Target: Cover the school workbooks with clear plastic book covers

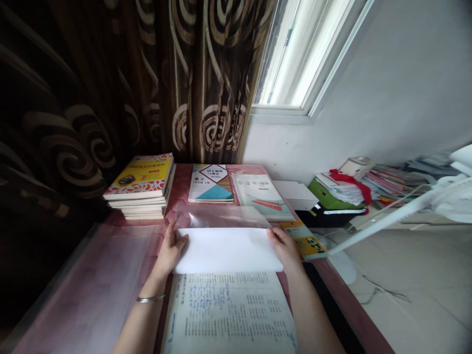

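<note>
My left hand [171, 250] grips the left edge of a blank white sheet [226, 250], thumb on top. At the opposite edge my right hand [285, 248] pinches the same sheet. The sheet lies across the upper part of an open book [228, 314] with printed text and blue handwriting; whether it belongs to the book, I cannot tell. A clear plastic film [221, 216] extends beyond the sheet's far edge. Both hands are closed, and their other fingers are partly hidden beneath the sheet.
A book stack [138, 184] stands at the back left. Two booklets, one patterned [211, 184] and one pale [261, 196], lie behind. More clear film [99, 280] covers the table's left side. On the right are a yellow booklet [304, 238] and a white fan [391, 214].
</note>
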`<state>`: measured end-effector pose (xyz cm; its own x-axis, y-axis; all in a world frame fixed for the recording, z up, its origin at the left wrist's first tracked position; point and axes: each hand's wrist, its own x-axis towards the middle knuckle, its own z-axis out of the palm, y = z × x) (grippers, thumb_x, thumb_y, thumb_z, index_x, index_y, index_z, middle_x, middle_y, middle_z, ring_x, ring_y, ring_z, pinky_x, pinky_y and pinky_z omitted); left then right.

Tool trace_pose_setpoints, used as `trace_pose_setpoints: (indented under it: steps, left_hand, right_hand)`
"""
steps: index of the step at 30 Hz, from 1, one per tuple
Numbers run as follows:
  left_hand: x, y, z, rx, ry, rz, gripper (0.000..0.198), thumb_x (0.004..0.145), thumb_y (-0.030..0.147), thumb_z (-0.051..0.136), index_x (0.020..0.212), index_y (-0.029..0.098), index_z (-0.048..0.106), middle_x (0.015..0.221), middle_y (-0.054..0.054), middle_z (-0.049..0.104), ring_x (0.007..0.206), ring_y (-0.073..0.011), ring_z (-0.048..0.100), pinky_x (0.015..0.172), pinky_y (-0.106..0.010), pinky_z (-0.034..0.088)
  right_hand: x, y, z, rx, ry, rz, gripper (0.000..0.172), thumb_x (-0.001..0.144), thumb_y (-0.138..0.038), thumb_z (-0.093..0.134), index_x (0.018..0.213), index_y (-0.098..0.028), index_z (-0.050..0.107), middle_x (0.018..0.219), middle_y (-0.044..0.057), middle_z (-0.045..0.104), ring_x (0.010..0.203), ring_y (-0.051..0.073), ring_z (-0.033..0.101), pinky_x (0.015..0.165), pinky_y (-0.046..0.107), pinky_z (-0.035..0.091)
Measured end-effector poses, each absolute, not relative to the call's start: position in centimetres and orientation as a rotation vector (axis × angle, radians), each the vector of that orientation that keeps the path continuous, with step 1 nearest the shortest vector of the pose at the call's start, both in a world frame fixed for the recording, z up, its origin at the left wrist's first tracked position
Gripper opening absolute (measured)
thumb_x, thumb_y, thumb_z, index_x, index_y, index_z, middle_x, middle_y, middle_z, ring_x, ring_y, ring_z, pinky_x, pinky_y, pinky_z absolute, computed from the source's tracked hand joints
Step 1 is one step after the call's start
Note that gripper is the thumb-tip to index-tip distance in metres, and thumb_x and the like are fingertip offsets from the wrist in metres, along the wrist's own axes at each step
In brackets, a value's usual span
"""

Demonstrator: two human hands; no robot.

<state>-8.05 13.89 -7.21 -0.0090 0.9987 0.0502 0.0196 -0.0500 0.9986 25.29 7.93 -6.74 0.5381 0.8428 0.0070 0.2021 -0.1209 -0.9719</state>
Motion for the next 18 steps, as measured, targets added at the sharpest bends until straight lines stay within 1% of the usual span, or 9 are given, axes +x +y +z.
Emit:
trace_pose_setpoints:
  steps: [3,7,11,13,16,18]
  left_hand:
    - [-8.2,14.1,-7.9,1.289,1.244,1.259,0.075,0.070,0.029,0.070,0.139,0.025,0.041,0.099,-0.001,0.060,0.085,-0.0126,0.055,0.081,-0.025,0.044]
    - [-8.2,14.2,-7.9,1.336,1.250,1.283,0.072,0.071,0.028,0.070,0.138,0.027,0.044,0.109,-0.003,0.060,0.094,-0.0146,0.055,0.086,-0.027,0.043]
    - [-8.1,14.0,-7.2,1.334,1.245,1.280,0.072,0.070,0.027,0.071,0.137,0.027,0.046,0.115,-0.004,0.059,0.100,-0.0159,0.055,0.088,-0.027,0.043]
    - [-8.1,13.9,-7.0,1.325,1.241,1.250,0.074,0.070,0.028,0.071,0.139,0.027,0.044,0.110,-0.003,0.060,0.095,-0.0152,0.056,0.085,-0.027,0.045]
    - [-8.1,13.8,-6.9,1.319,1.198,1.210,0.083,0.069,0.030,0.073,0.143,0.024,0.036,0.094,-0.001,0.062,0.081,-0.0134,0.058,0.076,-0.025,0.048]
    - [-8.0,13.9,-6.9,1.321,1.173,1.224,0.088,0.066,0.030,0.075,0.144,0.021,0.035,0.083,0.002,0.060,0.072,-0.0118,0.057,0.071,-0.024,0.048]
  right_hand:
    - [25.0,7.7,-6.3,-1.590,-0.845,0.749,0.040,0.059,-0.062,0.069,0.064,-0.023,0.064,0.058,-0.001,0.063,0.060,0.018,0.055,0.051,0.026,0.039]
    - [24.4,7.4,-5.3,-1.428,-0.794,0.987,0.043,0.053,-0.053,0.079,0.079,-0.020,0.068,0.071,0.003,0.070,0.063,0.021,0.061,0.054,0.029,0.044]
    - [24.0,7.4,-5.0,-1.419,-0.741,1.032,0.040,0.049,-0.045,0.083,0.076,-0.020,0.067,0.069,0.002,0.070,0.060,0.021,0.061,0.055,0.030,0.045]
    - [23.9,7.5,-5.2,-1.412,-0.711,1.043,0.042,0.048,-0.043,0.083,0.081,-0.021,0.068,0.068,0.000,0.069,0.059,0.021,0.061,0.054,0.030,0.045]
    - [24.1,7.6,-5.5,-1.416,-0.718,0.982,0.049,0.049,-0.043,0.080,0.092,-0.022,0.069,0.069,-0.002,0.067,0.060,0.020,0.059,0.053,0.028,0.043]
    - [24.2,7.6,-5.8,-1.429,-0.758,0.902,0.046,0.053,-0.046,0.078,0.092,-0.023,0.069,0.067,-0.003,0.063,0.060,0.018,0.056,0.053,0.027,0.040]
